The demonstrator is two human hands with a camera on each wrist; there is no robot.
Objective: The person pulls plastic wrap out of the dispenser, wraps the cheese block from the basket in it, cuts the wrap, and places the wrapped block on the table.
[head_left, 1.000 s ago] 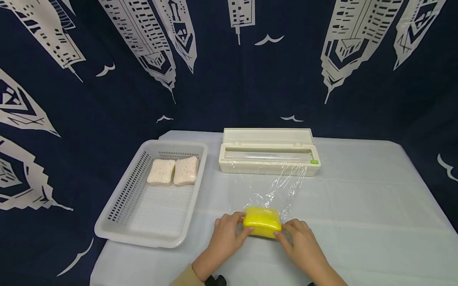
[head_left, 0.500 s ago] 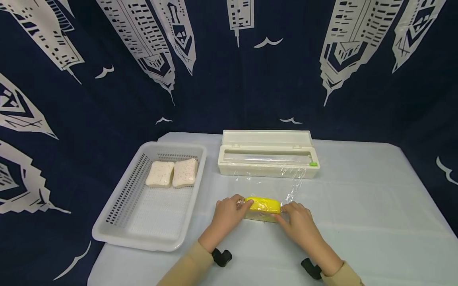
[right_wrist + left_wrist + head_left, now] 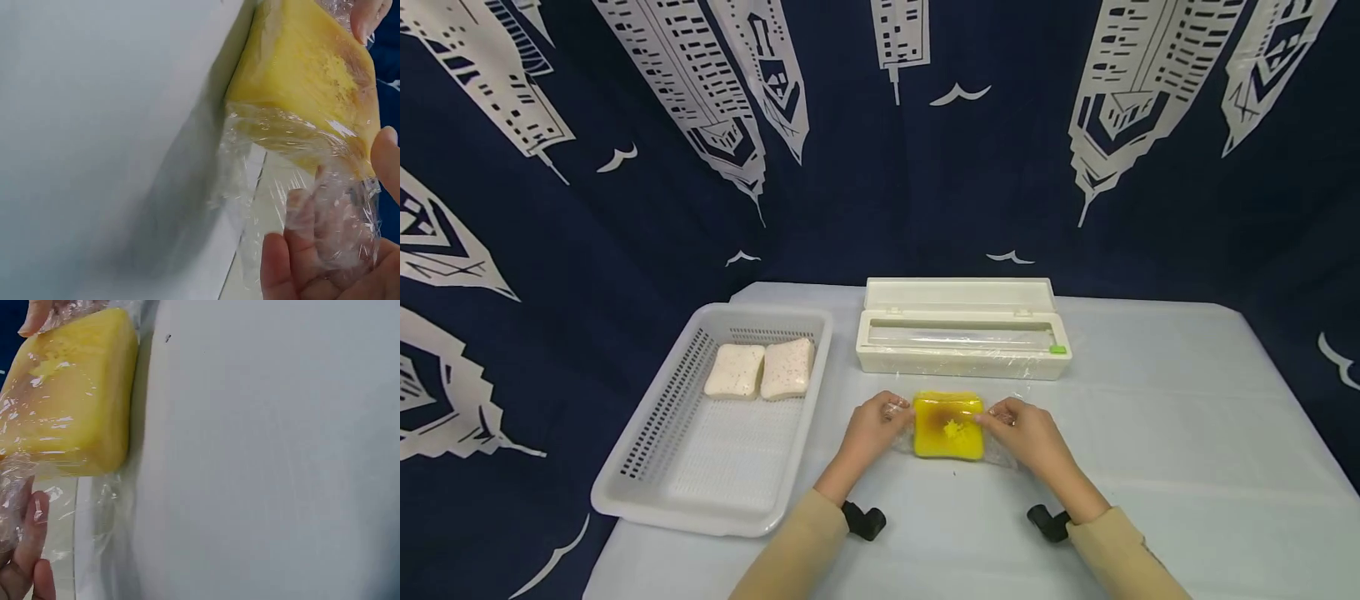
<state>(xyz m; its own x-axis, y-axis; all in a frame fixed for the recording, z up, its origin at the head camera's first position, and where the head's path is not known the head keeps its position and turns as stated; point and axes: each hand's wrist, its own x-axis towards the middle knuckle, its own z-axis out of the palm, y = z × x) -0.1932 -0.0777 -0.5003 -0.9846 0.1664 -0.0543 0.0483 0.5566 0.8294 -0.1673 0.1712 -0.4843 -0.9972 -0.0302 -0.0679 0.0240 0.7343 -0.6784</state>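
Note:
A squarish yellow block [image 3: 929, 423] with a brownish patch and a small pale yellow shape on its upper face lies on the table, covered in clear plastic wrap [image 3: 340, 212]. My left hand [image 3: 871, 427] pinches the bunched wrap at the block's left side. At the right side, my right hand [image 3: 1024, 432] pinches the wrap there between thumb and fingers. In the right wrist view the film drapes over the fingers [image 3: 300, 219] of my right hand. Loose film [image 3: 106, 506] also sticks out past the block in the left wrist view.
Just beyond the block stands a cream wrap dispenser [image 3: 947, 364], lid up, its roll showing and a green slider [image 3: 1057, 350] at the right. A white perforated basket [image 3: 760, 521] on the left holds two speckled white blocks [image 3: 735, 371]. A patterned navy cloth [image 3: 880, 192] hangs behind.
The block has moved away from me, closer to the dispenser, and has turned so that its patched face shows. Both hands have moved forward with it, and the film stretch to the dispenser has shortened.

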